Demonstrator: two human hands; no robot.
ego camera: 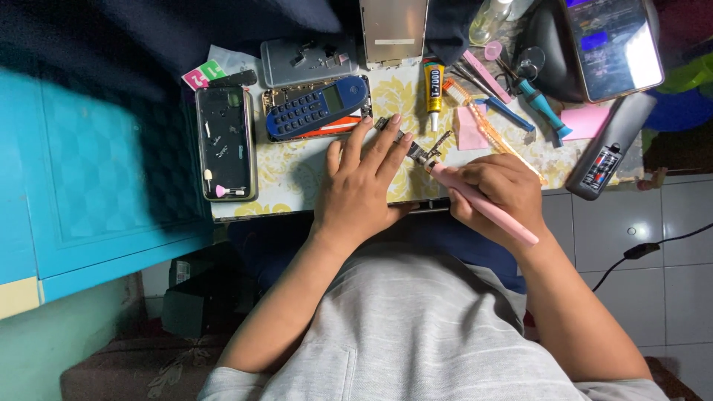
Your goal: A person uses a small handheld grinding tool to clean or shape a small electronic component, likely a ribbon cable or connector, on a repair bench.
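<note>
My left hand [362, 187] lies flat on the table, its fingertips pressing on a narrow dark circuit board [407, 144]. My right hand [499, 194] grips a pink pen-shaped tool [492, 210], and the tool's tip touches the near end of the board. The board lies on a yellow floral cloth [290, 172] covering the small table.
A black phone frame [225, 142] lies at the left, a blue keypad phone [316, 108] and grey phone back behind it. A glue tube [434, 83], pink tweezers, a blue screwdriver [542, 108], pink notes, a lit phone [613, 44] and a grey tester [605, 152] sit right.
</note>
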